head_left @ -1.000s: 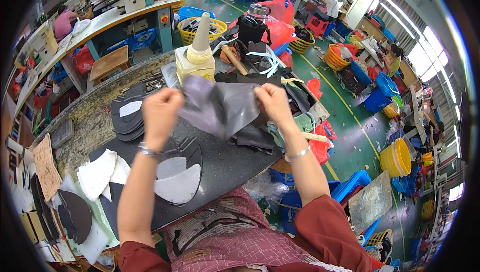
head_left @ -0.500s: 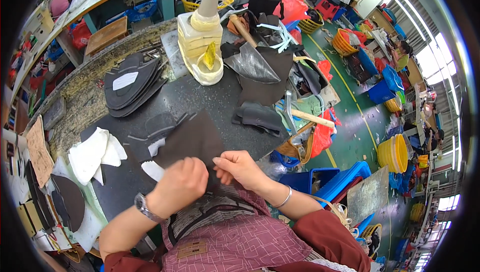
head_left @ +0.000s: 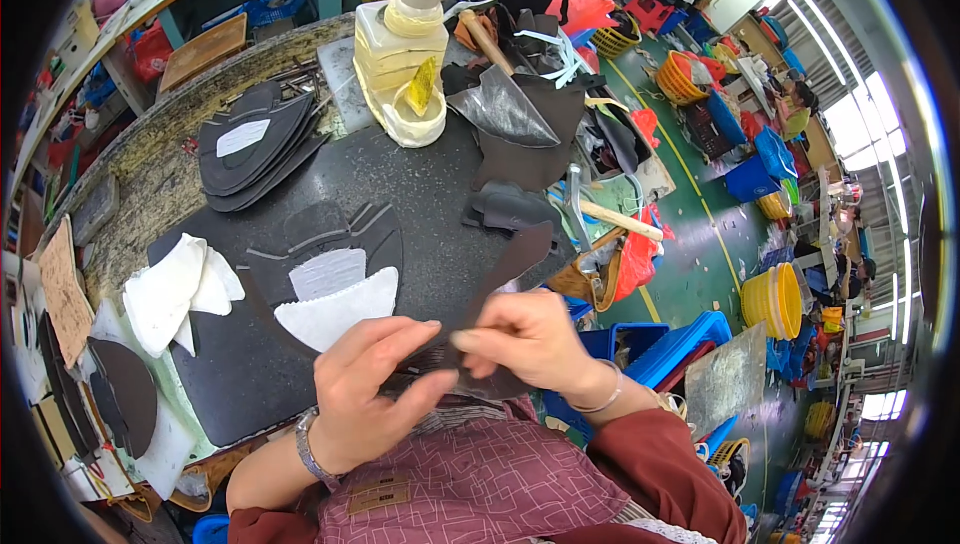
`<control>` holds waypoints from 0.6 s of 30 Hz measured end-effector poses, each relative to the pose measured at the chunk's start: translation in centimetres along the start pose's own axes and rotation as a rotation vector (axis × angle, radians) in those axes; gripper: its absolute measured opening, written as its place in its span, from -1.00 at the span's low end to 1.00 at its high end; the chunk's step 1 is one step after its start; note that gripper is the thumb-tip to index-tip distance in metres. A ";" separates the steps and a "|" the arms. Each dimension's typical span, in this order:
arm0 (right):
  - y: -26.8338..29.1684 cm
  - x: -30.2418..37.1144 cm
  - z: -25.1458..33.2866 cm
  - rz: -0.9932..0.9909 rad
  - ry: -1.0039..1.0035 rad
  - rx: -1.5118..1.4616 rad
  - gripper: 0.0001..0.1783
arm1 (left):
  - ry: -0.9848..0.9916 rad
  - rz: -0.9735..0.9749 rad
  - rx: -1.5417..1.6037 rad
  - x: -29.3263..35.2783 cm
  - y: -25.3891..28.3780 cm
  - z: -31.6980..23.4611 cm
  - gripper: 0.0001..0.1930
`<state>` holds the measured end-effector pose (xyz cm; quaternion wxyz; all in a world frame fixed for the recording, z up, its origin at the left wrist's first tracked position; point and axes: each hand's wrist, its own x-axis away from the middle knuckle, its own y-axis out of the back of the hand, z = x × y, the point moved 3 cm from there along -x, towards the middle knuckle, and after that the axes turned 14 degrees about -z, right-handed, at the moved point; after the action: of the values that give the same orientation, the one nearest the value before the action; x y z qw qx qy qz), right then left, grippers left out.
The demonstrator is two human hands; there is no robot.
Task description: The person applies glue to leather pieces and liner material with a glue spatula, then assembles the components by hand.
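In front of my apron, my right hand pinches a dark brown sheet piece, whose far end sticks up and away to the right. My left hand is beside it, thumb and fingers apart, fingertips close to the piece's near part; whether they touch it is unclear. Beyond my left hand, a dark cut shoe-upper piece lies flat on the black work surface. On it rest a light grey patch and a white piece with a jagged edge.
A stack of dark pieces lies far left, and white pieces lie nearer. A cream glue bottle stands at the back. On the right are a dark half-round blade, a hammer and blue bins.
The dark brown piece has moved right, off the shoe-upper piece, uncovering the white piece. My right hand moved slightly right with it; my left hand shifted down and its fingers spread.
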<state>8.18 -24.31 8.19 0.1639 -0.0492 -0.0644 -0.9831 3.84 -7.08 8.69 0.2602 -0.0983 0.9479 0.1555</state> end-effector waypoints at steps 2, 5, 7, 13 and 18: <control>-1.9 -1.0 -1.4 -0.036 -0.055 -0.075 -0.76 | -0.058 -0.007 -0.149 0.1 -0.2 1.0 -0.70; -4.0 -2.7 -4.5 -0.071 -0.134 -0.139 -0.74 | 0.475 0.093 -0.069 0.6 0.3 3.7 -0.75; -5.2 -3.2 -6.0 -0.113 -0.136 -0.098 -0.73 | 0.558 0.130 -0.110 1.0 1.1 4.9 -0.77; -6.1 -3.2 -6.9 -0.015 -0.056 -0.076 -0.77 | 0.996 -0.105 0.417 2.8 2.8 10.2 -0.76; -6.2 -2.9 -5.1 0.030 0.201 0.097 -0.84 | 0.584 0.230 0.197 2.2 1.6 7.3 -0.67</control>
<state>8.50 -18.29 2.16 0.1862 0.0567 -0.0944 -0.9763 4.91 -3.28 1.94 -0.0337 -0.0056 0.9978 0.0566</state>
